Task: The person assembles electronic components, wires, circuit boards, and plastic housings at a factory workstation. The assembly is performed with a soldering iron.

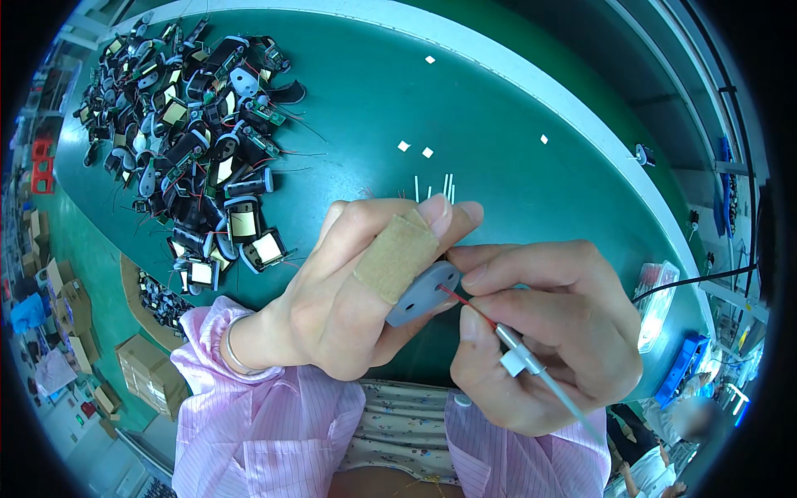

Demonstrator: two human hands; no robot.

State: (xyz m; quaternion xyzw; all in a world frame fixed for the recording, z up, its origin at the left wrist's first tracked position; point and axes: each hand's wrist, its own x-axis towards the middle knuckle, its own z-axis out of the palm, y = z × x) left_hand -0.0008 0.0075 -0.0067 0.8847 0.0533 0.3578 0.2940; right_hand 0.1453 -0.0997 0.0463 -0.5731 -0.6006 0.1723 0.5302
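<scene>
A gray oval plate (423, 295) with small holes is over the near edge of the table, at the middle, its flat face turned right and toward the wearer. The left hand (349, 290) is clamped on it, with a tan bandage (397, 256) wrapped around one finger. A thin red wire (466, 301) runs from the plate to the right hand (556, 332), whose thumb and fingers are closed around a slim tool (508, 336) with a metal front and a pale tail.

Beyond the hands, the green tabletop (357, 100) is smooth, with a pale rim that curves along its far and right sides. White sticks (450, 187) lie just beyond the fingers, and small white squares (427, 153) are scattered farther off. A heap of black and gray parts (199, 141), with wires and yellowish pads, covers the table's left side. On the right are a clear plastic box (656, 303) and, beyond the edge, a blue bin (682, 369).

To the left, cardboard boxes (149, 373) and a red stool (41, 166) stand on a green floor (83, 249). Other people (652, 477) are at the near right.
</scene>
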